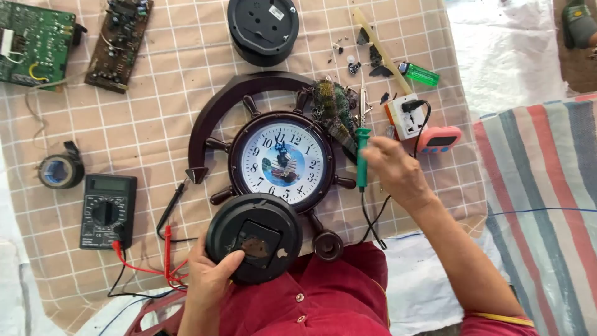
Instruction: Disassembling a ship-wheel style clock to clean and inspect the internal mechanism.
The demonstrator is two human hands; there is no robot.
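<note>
My left hand (pixel 208 277) holds a round black clock (pixel 254 238) face down near my lap, thumb resting by its square movement. My right hand (pixel 398 171) grips the green handle of a soldering iron (pixel 362 155), whose metal tip points away from me toward a small model ship. Between the hands lies a brown wall clock (pixel 283 162) shaped like a ship's wheel, with a white dial and a curved brown arc at its left.
A checked cloth (pixel 161 112) covers the floor. On it lie a black multimeter (pixel 107 210) with red and black probes, a tape roll (pixel 60 170), two circuit boards (pixel 34 40), another round black clock back (pixel 262 28), a green lighter (pixel 421 74), a white power socket (pixel 405 117) and a pink timer (pixel 439 139).
</note>
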